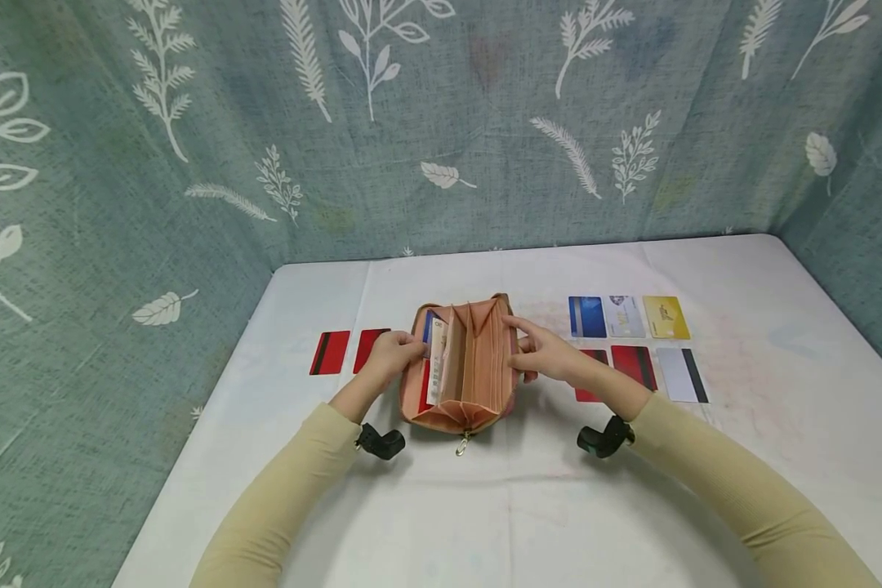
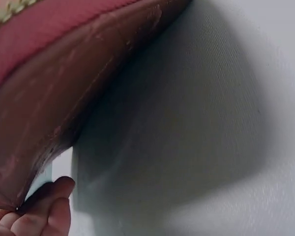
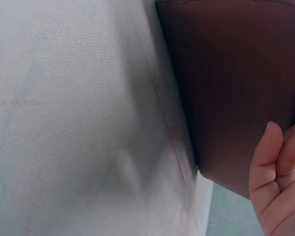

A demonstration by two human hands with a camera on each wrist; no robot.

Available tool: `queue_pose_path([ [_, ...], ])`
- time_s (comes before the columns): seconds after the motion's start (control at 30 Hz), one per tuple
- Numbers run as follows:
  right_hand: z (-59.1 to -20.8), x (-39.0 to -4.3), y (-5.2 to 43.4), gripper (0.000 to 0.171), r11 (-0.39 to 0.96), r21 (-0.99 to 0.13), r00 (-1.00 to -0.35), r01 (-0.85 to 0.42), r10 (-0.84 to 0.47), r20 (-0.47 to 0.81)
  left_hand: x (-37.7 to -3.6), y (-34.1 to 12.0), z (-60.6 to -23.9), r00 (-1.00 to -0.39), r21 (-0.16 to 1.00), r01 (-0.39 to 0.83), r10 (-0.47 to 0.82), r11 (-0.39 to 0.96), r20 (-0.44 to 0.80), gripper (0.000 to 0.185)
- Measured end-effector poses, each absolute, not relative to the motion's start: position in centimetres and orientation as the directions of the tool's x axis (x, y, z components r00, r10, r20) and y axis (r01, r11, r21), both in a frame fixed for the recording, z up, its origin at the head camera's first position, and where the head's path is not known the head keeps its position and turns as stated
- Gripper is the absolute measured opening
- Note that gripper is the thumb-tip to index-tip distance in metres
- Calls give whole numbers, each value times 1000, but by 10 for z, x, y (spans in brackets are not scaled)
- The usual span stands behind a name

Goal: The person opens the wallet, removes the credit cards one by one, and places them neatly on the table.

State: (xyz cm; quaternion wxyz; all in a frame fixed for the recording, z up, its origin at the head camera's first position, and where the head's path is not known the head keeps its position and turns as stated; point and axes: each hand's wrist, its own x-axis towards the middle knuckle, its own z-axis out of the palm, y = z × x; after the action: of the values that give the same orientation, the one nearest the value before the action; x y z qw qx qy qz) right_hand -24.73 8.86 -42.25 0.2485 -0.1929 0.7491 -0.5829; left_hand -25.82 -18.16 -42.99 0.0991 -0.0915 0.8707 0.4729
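Note:
An unzipped wallet (image 1: 473,351) stands spread wide in the middle of the table, its orange-pink folds facing up and a zip pull (image 1: 462,445) hanging at the near end. My left hand (image 1: 395,353) grips its left side, fingertips beside a blue card (image 1: 428,331). In the left wrist view, curled fingers (image 2: 59,216) meet the lower edge of the brown outside. With my right hand (image 1: 547,353) I hold the right side, fingers over the rim. The right wrist view shows that hand (image 3: 280,182) against the dark brown cover (image 3: 236,83). Banknotes (image 1: 435,367) and a red card (image 1: 424,388) sit inside, left.
Red cards (image 1: 330,353) with black stripes lie left of the wallet, one partly behind my left hand. To the right are two rows: blue (image 1: 586,317), silver (image 1: 624,316) and gold (image 1: 666,317) cards above red (image 1: 634,367) and white (image 1: 681,375) ones. A patterned curtain (image 1: 485,163) hangs behind.

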Motion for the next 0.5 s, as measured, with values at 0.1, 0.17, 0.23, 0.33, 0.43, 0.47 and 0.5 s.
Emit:
queue_pose_path([
  [0.1,-422,-247,89,73,247,-969,-801,2,-580,-149,-260,-184,-427,-968,826,-244,-81,508,-236,19],
  [0.17,-421,-246,90,73,250,-968,-800,1,-581,-151,-261,-186,-424,-973,842,-228,-88,489,-212,18],
  [0.23,-420,-245,90,74,253,-967,-802,4,-577,-154,-263,-188,-420,-976,848,-218,-98,483,-195,18],
  [0.33,-418,-244,91,74,255,-967,-805,3,-573,-154,-264,-192,-414,-977,844,-215,-99,492,-191,20],
  [0.43,-419,-245,91,74,250,-968,-806,6,-572,-153,-264,-196,-410,-975,844,-224,-107,487,-197,22],
  [0.47,-419,-245,91,74,249,-969,-806,4,-573,-151,-264,-198,-409,-974,847,-225,-111,481,-196,23],
  [0.5,-420,-245,91,74,246,-969,-805,3,-575,-148,-264,-199,-407,-974,849,-226,-117,477,-194,23],
])
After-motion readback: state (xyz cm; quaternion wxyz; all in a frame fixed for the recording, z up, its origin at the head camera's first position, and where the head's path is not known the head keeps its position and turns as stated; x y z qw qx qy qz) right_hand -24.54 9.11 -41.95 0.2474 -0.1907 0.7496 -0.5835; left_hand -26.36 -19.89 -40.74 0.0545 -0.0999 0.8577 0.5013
